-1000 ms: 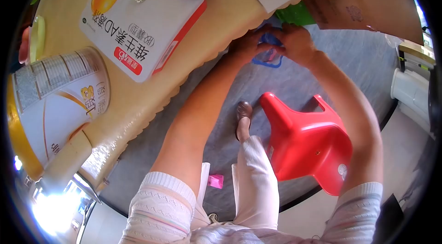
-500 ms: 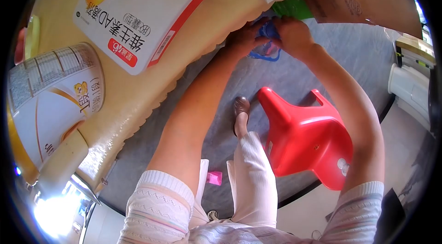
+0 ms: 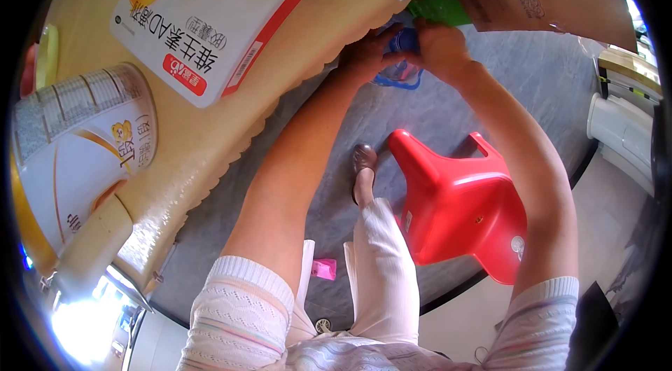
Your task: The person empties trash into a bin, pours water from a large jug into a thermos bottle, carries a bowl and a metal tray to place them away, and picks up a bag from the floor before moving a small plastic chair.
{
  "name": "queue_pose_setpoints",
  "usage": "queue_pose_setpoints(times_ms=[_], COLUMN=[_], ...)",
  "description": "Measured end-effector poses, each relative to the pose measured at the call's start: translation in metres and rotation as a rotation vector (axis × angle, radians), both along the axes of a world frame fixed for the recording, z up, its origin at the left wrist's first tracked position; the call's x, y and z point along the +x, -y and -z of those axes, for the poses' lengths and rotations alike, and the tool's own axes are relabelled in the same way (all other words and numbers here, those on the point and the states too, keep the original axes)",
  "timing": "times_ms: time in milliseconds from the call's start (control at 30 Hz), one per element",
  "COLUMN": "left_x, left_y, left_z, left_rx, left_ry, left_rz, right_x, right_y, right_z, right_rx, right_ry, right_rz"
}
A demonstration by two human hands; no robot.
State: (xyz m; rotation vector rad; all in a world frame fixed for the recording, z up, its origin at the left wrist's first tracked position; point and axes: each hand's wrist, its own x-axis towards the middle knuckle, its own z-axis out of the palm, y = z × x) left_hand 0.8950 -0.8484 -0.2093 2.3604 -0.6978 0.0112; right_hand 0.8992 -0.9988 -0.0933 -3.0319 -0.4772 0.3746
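Observation:
Below the table edge, both my hands meet at a clear plastic container [image 3: 400, 75] with blue parts. Its blue upper piece [image 3: 402, 42] shows between my fingers; a blue band or handle runs along its near side. My left hand [image 3: 367, 54] grips it from the left, thumb pointing across the blue piece. From the other side my right hand [image 3: 442, 47] closes on it, its fingertips partly hidden. The exact kind of container cannot be made out.
A white vitamin AD box [image 3: 217, 28] and a large milk powder can [image 3: 84, 154] rest on the table [image 3: 280, 49]. A red plastic stool [image 3: 455, 196] is on the grey floor. A brown cardboard box [image 3: 546, 7] and a green item [image 3: 442, 8] are beyond my hands.
Both hands and the container have shifted very slightly left in view, as has the whole scene. My grip on the blue part looks nearly the same.

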Motion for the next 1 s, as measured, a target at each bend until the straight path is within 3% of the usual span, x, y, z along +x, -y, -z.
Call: queue_pose_setpoints(times_ms=[100,500,700,1000], left_x=[-0.001,-0.002,-0.001,-0.001], left_y=[-0.001,-0.003,-0.001,-0.002], left_z=[-0.003,-0.009,-0.004,-0.002], left_rx=[-0.022,-0.093,-0.101,-0.087], left_ry=[-0.045,-0.103,-0.085,-0.061], left_rz=[0.011,0.017,0.010,0.000], right_x=[-0.004,-0.003,-0.003,0.008], right_y=[0.005,0.008,0.011,-0.011], right_z=[-0.004,-0.002,0.006,-0.015], right_rx=[-0.009,0.164,0.143,-0.084], right_ry=[0.073,-0.024,0.106,-0.126], right_rz=[-0.129,-0.099,-0.121,0.194])
